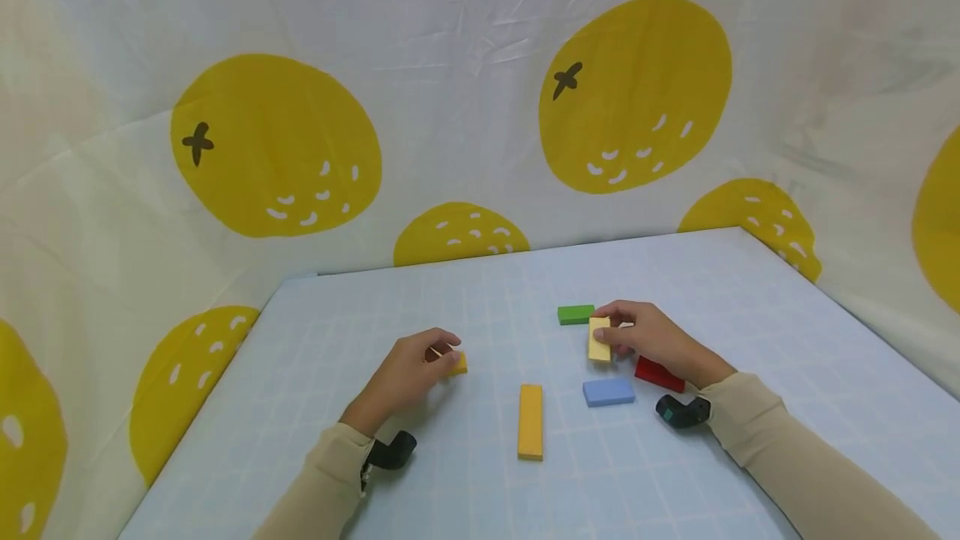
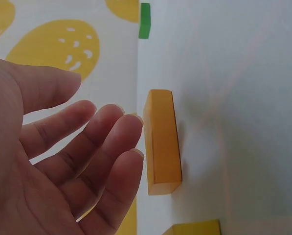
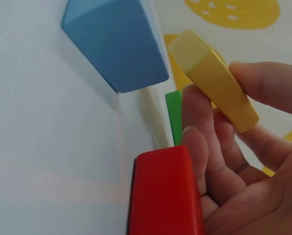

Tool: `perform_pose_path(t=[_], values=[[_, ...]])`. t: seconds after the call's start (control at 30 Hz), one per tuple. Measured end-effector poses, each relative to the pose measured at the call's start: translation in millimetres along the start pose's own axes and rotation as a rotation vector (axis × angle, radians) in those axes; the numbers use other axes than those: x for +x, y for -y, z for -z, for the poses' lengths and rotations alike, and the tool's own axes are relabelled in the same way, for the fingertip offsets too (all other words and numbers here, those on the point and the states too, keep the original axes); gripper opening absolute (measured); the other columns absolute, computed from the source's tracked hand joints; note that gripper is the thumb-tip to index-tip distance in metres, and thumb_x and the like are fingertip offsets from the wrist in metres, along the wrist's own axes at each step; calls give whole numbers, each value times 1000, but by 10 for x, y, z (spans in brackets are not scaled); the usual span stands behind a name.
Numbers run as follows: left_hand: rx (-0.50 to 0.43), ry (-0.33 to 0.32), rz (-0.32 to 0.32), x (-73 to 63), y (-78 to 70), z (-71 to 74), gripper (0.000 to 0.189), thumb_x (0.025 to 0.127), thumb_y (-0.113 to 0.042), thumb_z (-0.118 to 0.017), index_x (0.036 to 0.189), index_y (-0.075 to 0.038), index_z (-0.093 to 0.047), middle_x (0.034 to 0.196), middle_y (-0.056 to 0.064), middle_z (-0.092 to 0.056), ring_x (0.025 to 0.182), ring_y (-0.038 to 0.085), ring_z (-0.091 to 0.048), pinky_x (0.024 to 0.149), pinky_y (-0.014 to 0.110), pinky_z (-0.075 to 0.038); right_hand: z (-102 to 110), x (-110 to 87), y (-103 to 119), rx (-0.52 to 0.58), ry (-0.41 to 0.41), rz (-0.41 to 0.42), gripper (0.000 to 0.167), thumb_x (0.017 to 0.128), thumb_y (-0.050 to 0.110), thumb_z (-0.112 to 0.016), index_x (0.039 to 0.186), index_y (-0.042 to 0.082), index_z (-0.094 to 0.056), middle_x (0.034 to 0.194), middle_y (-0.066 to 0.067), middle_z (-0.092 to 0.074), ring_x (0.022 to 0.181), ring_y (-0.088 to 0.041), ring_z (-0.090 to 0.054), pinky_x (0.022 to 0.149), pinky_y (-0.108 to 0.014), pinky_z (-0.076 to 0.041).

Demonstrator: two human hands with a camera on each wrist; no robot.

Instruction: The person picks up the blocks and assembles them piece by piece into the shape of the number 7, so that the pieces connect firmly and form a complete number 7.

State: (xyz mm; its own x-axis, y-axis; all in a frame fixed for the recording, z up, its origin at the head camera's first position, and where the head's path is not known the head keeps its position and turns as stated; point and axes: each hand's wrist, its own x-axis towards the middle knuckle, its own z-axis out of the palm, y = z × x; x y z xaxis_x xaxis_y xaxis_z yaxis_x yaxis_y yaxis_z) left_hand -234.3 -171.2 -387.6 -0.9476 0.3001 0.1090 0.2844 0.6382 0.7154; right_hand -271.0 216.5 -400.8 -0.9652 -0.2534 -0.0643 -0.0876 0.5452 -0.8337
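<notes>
My right hand (image 1: 648, 336) pinches a pale yellow block (image 1: 599, 340) between thumb and fingers; the block is tilted in the right wrist view. Close below that hand lie a red block (image 3: 165, 191) and a blue block (image 1: 608, 392), with a green block (image 1: 576, 315) just behind. My left hand (image 1: 408, 373) hovers with loosely bent fingers beside an orange block (image 2: 163, 142). Nothing shows between thumb and fingers in the left wrist view; whether a fingertip touches the block I cannot tell. A yellow block (image 2: 197, 228) is cut off at that view's lower edge.
A longer orange block (image 1: 530, 422) lies lengthwise between the hands on the pale checked table (image 1: 480, 490). Behind the table hangs a white curtain (image 1: 465, 107) printed with large yellow fruit.
</notes>
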Motion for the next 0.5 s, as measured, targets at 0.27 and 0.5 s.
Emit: perform_pose_path(t=[0.27,0.5], values=[[35,-22,10,16,47,26,24,98,-26,-66,118,-13,-70,97,-7,-66,86,14,-59,72,33,-51,3,3,-23,9,0,10,50,93,33,-72,134,9,-59,106,-11,-58,80,-25,-63,75,-35,-53],[47,-46,10,27,93,62,26,98,-28,-66,119,-13,-70,98,-9,-66,92,16,-58,76,33,-51,8,5,9,-9,-4,3,50,93,34,-72,135,9,-60,104,-11,-57,80,-25,-63,75,-35,-52]])
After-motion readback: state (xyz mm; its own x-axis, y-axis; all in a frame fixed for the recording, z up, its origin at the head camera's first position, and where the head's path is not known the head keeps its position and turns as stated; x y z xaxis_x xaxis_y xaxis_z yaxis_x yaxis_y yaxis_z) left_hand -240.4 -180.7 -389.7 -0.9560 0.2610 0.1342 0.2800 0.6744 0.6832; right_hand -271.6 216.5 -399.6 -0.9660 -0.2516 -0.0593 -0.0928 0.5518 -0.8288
